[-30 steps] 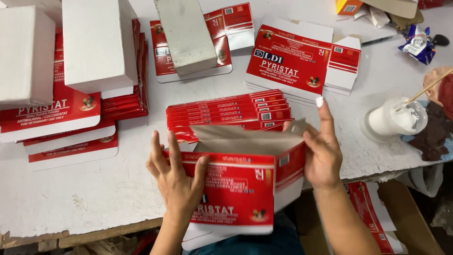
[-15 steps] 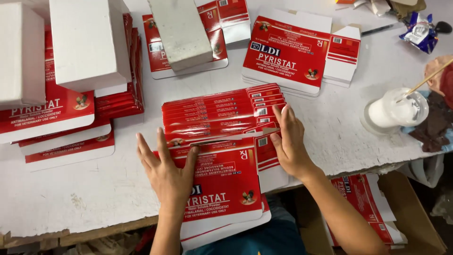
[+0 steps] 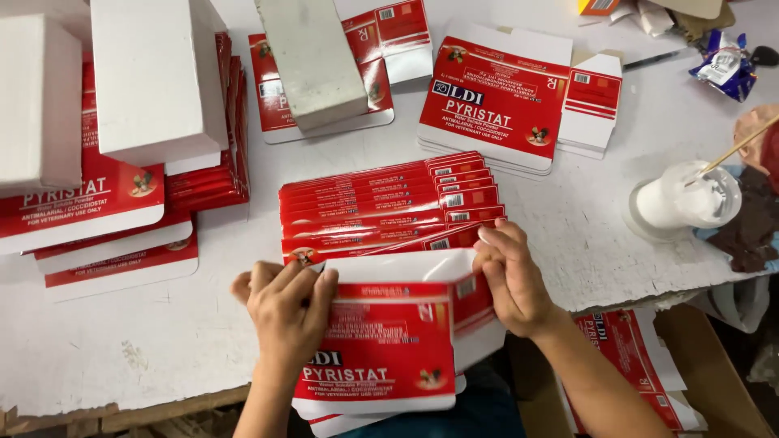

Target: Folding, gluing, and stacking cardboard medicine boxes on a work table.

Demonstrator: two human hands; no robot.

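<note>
Both hands have shifted from pressing flat to lifting a flap. Left hand and right hand are each pinching the red carton blank at the tabletop near edge, fingers curled.

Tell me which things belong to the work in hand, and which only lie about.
In the work: left hand and right hand on the flat red carton; fanned red cartons.

Lying about: white blocks; white cup with stick; crumpled blue wrapper.
</note>
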